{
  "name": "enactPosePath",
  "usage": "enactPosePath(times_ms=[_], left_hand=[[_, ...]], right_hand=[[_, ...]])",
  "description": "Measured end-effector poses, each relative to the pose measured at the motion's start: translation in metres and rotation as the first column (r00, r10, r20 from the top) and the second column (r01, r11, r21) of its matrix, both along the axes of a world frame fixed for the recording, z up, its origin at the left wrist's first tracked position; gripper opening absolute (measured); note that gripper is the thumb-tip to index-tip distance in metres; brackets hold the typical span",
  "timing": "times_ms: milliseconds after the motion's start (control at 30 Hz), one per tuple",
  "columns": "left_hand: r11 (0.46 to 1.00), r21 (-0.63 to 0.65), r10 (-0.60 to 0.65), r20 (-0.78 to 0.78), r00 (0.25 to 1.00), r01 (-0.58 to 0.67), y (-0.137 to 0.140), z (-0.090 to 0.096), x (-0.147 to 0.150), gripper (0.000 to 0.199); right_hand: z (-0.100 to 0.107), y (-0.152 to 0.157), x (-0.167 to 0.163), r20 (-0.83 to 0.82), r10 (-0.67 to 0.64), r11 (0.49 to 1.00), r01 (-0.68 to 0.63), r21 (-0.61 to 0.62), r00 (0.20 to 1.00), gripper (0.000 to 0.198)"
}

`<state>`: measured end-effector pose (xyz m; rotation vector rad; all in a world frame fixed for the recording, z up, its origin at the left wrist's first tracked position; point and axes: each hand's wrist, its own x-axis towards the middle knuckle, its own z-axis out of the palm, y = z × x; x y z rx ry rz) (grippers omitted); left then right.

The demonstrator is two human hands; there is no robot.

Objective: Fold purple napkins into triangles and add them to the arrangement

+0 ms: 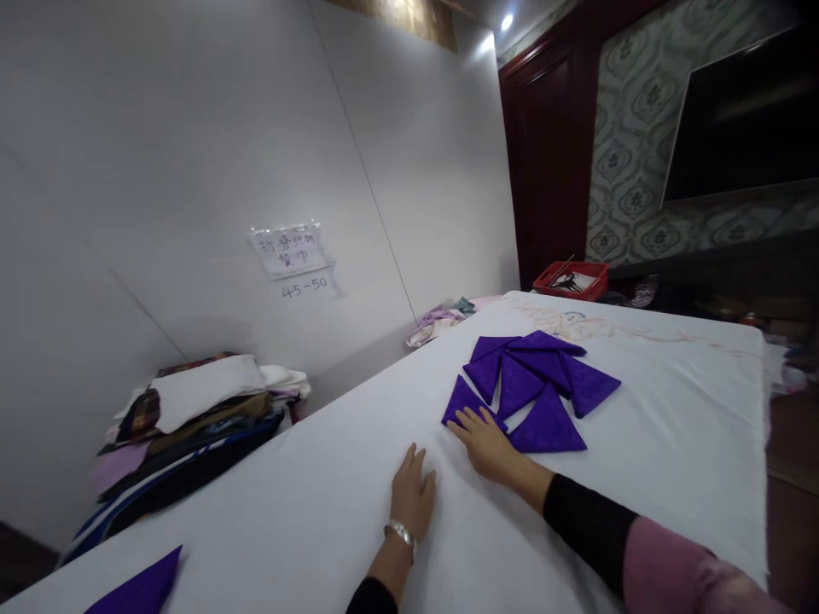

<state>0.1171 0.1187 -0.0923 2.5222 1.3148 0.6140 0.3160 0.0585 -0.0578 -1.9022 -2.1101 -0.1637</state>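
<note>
Several purple cloth napkins (543, 362), folded into triangles, lie in an overlapping cluster on the white-covered table (307, 520). My right hand (485, 445) rests with fingers stretched out on the lower edge of the leftmost triangular napkin (461, 399). Just right of it lies another folded napkin (548, 426). To the left, my left hand (413, 496), with a silver bracelet at the wrist, is over the white cloth, its fingers apart and nothing in them. At the bottom left shows part of another purple napkin (144, 587), cut off by the frame.
A pile of mixed folded fabrics (211, 401) stands beyond the table's left edge, against a white wall (192, 128) bearing handwritten paper signs (291, 249). More crumpled cloth (438, 322) lies by the far-left edge. A red basket (598, 281) stands past the table's far end.
</note>
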Motion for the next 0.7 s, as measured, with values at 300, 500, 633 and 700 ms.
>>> enactPosePath(times_ms=[300, 500, 633, 700], left_hand=[[0.997, -0.049, -0.066, -0.115, 0.991, 0.061, -0.06, -0.01, -0.057, 0.042], [0.997, -0.055, -0.064, -0.079, 0.995, 0.059, -0.06, -0.003, -0.052, 0.041], [0.996, -0.048, -0.075, -0.062, 0.995, 0.072, -0.06, -0.003, -0.053, 0.04], [0.997, -0.035, -0.075, -0.049, 0.996, 0.073, -0.061, -0.004, -0.054, 0.039]], right_hand=[[0.002, 0.04, -0.006, 0.086, -0.097, 0.986, 0.107, -0.124, 0.992, 0.061], [-0.011, 0.048, -0.002, 0.087, -0.197, 0.961, 0.21, -0.178, 0.976, 0.06], [-0.014, 0.051, -0.002, 0.091, -0.258, 0.944, 0.271, -0.189, 0.962, 0.059], [-0.014, 0.051, -0.004, 0.09, -0.284, 0.937, 0.296, -0.186, 0.955, 0.059]])
